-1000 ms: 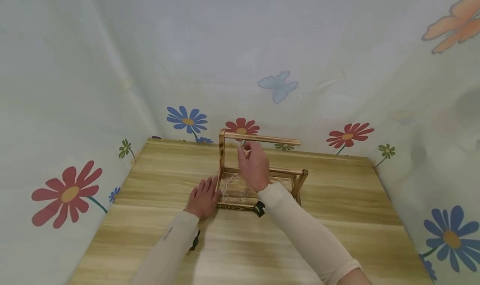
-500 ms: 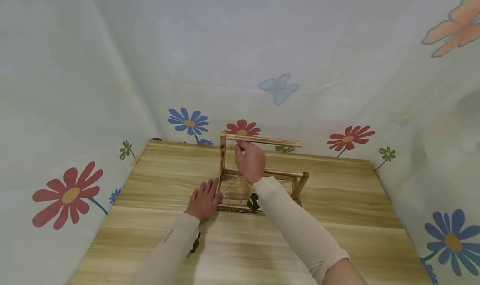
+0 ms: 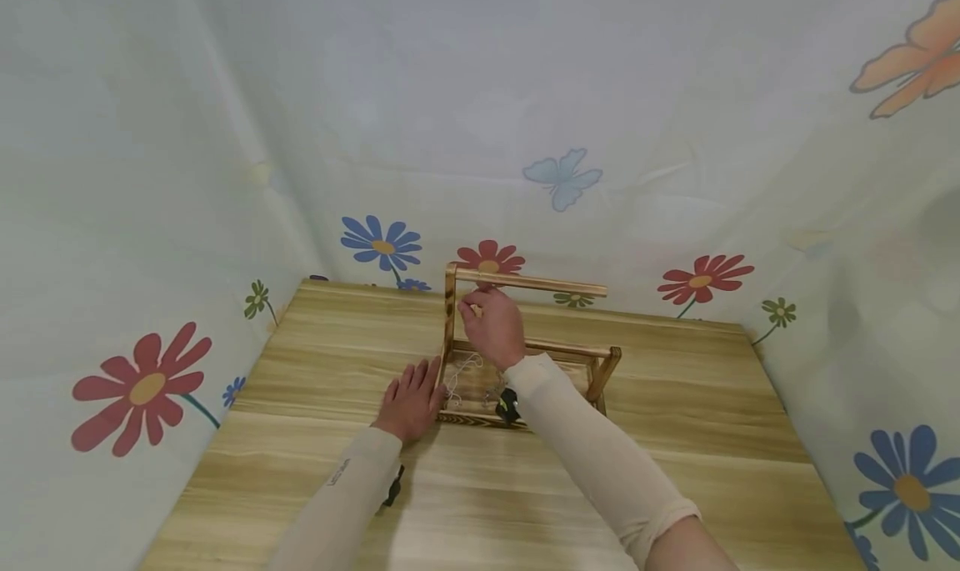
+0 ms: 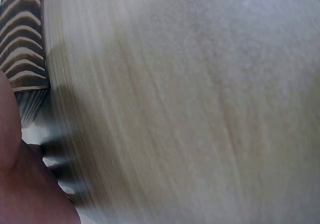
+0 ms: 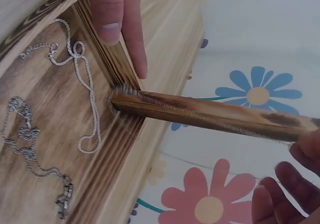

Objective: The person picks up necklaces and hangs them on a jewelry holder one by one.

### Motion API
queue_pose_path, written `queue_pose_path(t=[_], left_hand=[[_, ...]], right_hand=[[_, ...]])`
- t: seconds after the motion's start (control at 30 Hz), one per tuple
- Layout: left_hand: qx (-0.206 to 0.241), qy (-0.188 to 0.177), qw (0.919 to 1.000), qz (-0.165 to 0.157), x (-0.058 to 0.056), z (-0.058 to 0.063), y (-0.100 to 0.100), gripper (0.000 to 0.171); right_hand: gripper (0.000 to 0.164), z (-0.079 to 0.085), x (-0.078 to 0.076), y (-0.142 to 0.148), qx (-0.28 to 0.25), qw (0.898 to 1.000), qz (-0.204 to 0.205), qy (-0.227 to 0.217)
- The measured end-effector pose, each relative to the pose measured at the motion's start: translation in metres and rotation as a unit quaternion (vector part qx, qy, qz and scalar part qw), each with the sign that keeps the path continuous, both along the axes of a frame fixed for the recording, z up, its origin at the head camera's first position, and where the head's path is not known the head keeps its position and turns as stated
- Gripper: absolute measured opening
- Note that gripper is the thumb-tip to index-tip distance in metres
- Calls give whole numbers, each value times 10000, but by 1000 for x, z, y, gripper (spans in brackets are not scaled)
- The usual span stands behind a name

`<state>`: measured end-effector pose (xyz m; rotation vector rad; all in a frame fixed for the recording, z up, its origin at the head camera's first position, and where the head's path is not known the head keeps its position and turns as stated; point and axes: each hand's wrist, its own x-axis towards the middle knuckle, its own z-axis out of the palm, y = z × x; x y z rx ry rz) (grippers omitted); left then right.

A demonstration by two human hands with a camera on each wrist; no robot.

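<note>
A brown wooden jewelry stand [image 3: 531, 282] has a shallow tray, an upright post [image 5: 215, 115] at its left and a horizontal bar on top. My right hand [image 3: 495, 328] is beside the post below the bar, thumb and fingers pinching a fine silvery chain necklace [image 5: 200, 164]. In the right wrist view, this blurred chain also runs along the post to its foot. My left hand [image 3: 411, 404] rests with straight fingers against the tray's left side. Two more necklaces lie in the tray: a pale silver one [image 5: 92, 92] and a darker one [image 5: 29, 153] with a link-like end.
The stand sits on a wood-grain table [image 3: 330, 329] near its back edge. A short slanted support [image 3: 602, 373] rises at the tray's right end. Behind and beside the table hangs a pale sheet [image 3: 420, 96] printed with flowers and butterflies.
My right hand has shifted left and slightly down, closer to the post. My left hand has stayed against the tray's side.
</note>
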<state>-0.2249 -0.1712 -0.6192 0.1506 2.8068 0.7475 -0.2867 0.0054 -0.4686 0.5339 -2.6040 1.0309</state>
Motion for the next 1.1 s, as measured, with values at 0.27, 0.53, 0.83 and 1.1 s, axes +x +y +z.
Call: queue_pose_path(t=[0.27,0.53,0.83,1.1], left_hand=[[21,54,10000,-23,0,1,3,65],[57,-29,10000,-77,1,0,5,66],[-50,-9,9999,-121,-1,-3,1,66],[-106,-17,9998,-152,-3,-1,1,65]], right_hand=[[20,3,2,14,-69,9992,79,-380],[22,3,-1,24,190,9977,136,-643],[21,10,13,46,350,9974,279,-567],[21,-1,47,59,-118,9920,670,-1067]])
